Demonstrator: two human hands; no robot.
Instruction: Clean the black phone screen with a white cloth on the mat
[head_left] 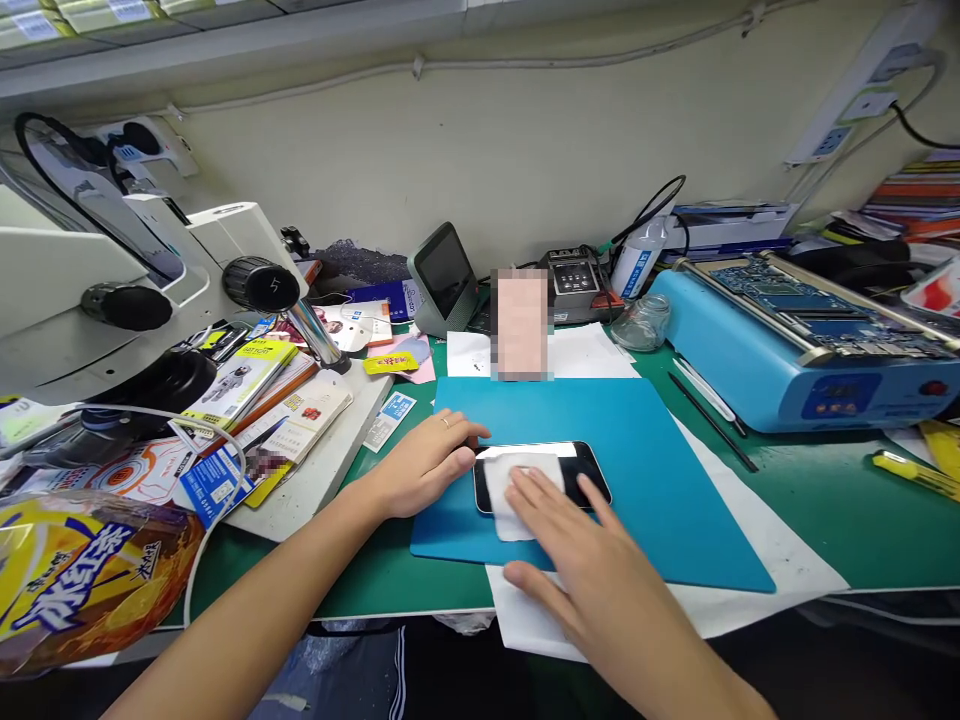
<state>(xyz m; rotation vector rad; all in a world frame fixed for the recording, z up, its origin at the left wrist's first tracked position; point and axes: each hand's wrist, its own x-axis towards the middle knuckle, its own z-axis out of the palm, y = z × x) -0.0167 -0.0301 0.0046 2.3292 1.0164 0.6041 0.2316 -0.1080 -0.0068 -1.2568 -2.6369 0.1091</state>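
A black phone point(574, 465) lies flat on a blue mat point(645, 420), its long side running left to right. Over its left and middle part is a white cloth point(511, 518), which hangs past the near edge onto the mat. My right hand point(592, 550) presses on the cloth with spread fingers, one of them over the phone's right part. At the phone's left end rests my left hand point(427, 462), a ring on one finger, its fingertips by the phone's corner; it is loosely bent and grips nothing.
A microscope point(172, 270) and piled papers stand left, with a drink bottle point(90, 580) in front. Behind the mat are a small screen device point(444, 280) and a glass jar point(643, 322). A blue machine point(817, 380) and a black stick tool point(712, 422) are right.
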